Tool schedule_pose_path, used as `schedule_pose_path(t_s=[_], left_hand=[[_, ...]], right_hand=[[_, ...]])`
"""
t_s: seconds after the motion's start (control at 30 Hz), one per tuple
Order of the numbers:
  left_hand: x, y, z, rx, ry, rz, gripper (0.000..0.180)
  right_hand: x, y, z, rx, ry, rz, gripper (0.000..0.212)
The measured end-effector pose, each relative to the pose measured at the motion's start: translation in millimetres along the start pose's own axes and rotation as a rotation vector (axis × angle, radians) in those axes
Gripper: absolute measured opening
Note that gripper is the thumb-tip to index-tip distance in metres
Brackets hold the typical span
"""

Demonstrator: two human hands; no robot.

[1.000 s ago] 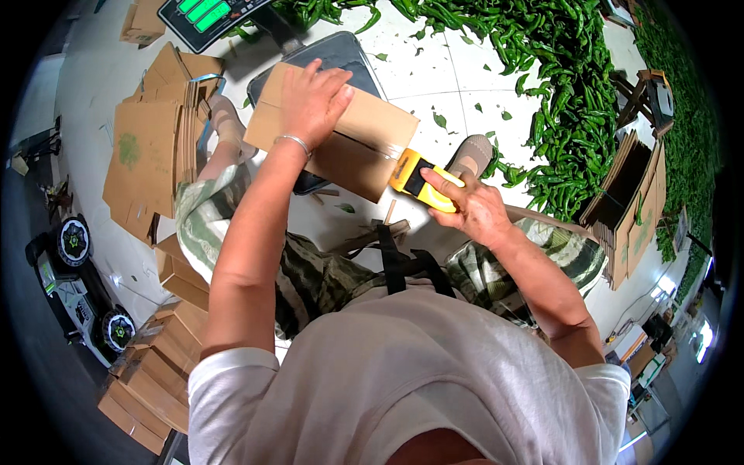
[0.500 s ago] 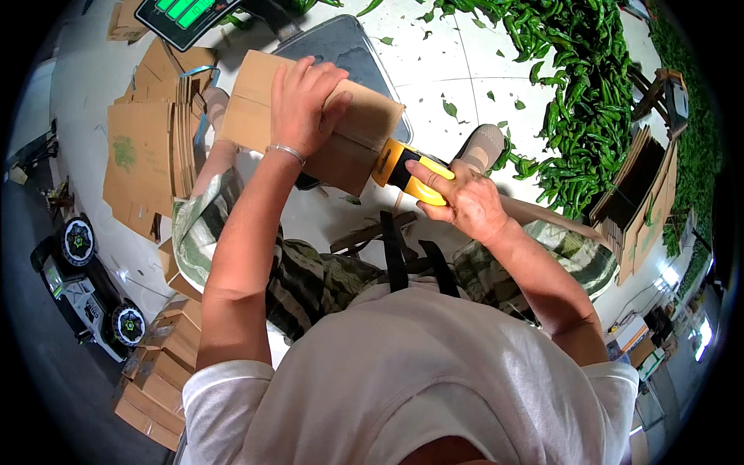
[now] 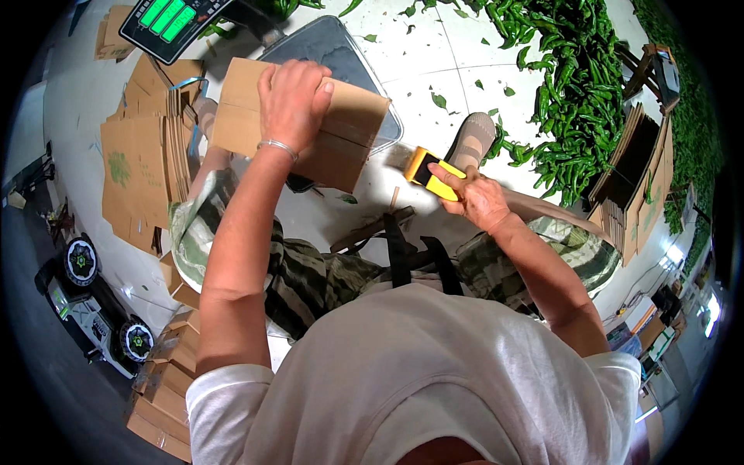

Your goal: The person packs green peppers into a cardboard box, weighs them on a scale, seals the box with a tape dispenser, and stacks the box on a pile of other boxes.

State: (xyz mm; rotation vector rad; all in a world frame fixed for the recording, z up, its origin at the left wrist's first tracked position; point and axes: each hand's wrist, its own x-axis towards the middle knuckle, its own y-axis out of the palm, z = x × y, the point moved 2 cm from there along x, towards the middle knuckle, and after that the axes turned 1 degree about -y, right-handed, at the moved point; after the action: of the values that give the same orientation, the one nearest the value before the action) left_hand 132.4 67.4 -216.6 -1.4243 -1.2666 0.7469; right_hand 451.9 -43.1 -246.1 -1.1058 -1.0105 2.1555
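Note:
A brown cardboard box (image 3: 341, 128) is held tilted between my knees, partly over the dark plate of a weighing scale (image 3: 322, 48). My left hand (image 3: 294, 105) grips it from above, fingers bent over its upper side and thumb towards the right. Just right of the box, my right hand (image 3: 477, 198) is closed around a yellow and black tape dispenser (image 3: 435, 177). A gap separates the dispenser from the box, and its front end is blurred. The underside of the box is hidden from me.
Green peppers (image 3: 581, 101) lie heaped on the floor at the right. Flattened cartons stand in a left stack (image 3: 132, 167) and a right stack (image 3: 632, 178). The scale's lit display (image 3: 167, 19) is at upper left. Closed boxes (image 3: 167, 387) and a toy-like vehicle (image 3: 97, 310) sit at lower left.
My right hand has drawn the tape dispenser off the box's right end, rightward and slightly down. The box and my left hand have shifted a little left in view.

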Motion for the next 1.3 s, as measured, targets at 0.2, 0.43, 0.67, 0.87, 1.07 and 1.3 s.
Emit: schedule_pose_path(t_s=[0.2, 0.43, 0.67, 0.87, 1.07, 1.3], left_hand=[[2, 0, 0, -0.013, 0.037, -0.016, 0.02], [0, 0, -1, -0.017, 0.024, -0.011, 0.021], [-2, 5, 10, -0.042, -0.103, -0.209, 0.042], [-41, -8, 78, 0.222, -0.872, -0.244, 0.061], [-106, -23, 95, -0.158, -0.963, -0.035, 0.066], [-185, 19, -16, -1.148, -1.257, -0.283, 0.047]], right_hand=[[40, 11, 13, 0.02, -0.059, 0.009, 0.066], [137, -20, 76, -0.121, 0.235, 0.431, 0.03], [93, -6, 77, -0.127, 0.189, 0.264, 0.049], [5, 20, 157, 0.145, 0.037, 0.29, 0.068], [14, -9, 141, 0.218, 0.184, -0.019, 0.074], [3, -97, 78, 0.408, 0.486, -0.541, 0.075]])
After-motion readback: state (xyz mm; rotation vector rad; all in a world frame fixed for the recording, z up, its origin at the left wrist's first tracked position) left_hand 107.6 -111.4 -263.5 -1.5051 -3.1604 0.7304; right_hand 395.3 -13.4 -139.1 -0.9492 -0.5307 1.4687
